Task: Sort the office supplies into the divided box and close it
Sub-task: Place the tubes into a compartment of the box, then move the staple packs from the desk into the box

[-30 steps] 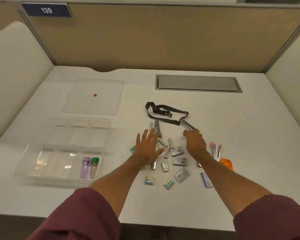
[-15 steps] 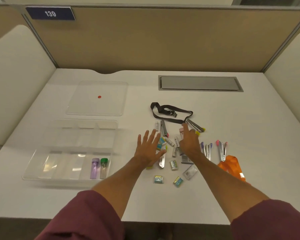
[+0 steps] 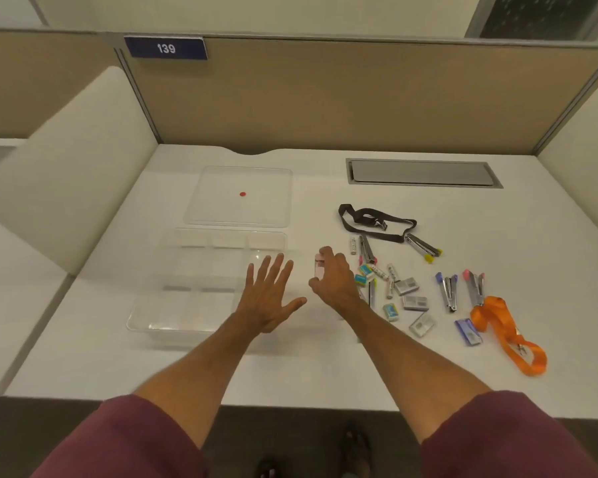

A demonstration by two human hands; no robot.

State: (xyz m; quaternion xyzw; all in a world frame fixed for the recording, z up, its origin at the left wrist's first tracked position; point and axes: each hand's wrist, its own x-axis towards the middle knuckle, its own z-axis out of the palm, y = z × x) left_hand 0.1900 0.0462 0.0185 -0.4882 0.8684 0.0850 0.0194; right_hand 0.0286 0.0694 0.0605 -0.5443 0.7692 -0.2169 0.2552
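An office cubicle: tan partition panels (image 3: 325, 98) enclosed a white bench (image 3: 290, 367), with a numbered plate (image 3: 165, 48) reading 139 and a cable hatch (image 3: 423, 172).

Clear glossy plastic box (image 3: 173, 317), shiny metal staplers (image 3: 448, 295), matt white desk (image 3: 325, 367)

Pale-pink small item (image 3: 319, 268), frame ctr, was blurred & mostly hidden in right hand (image 3: 332, 284); type unclear. Left hand (image 3: 268, 300) covered lower-right corner of clear plastic divided box (image 3: 187, 267).
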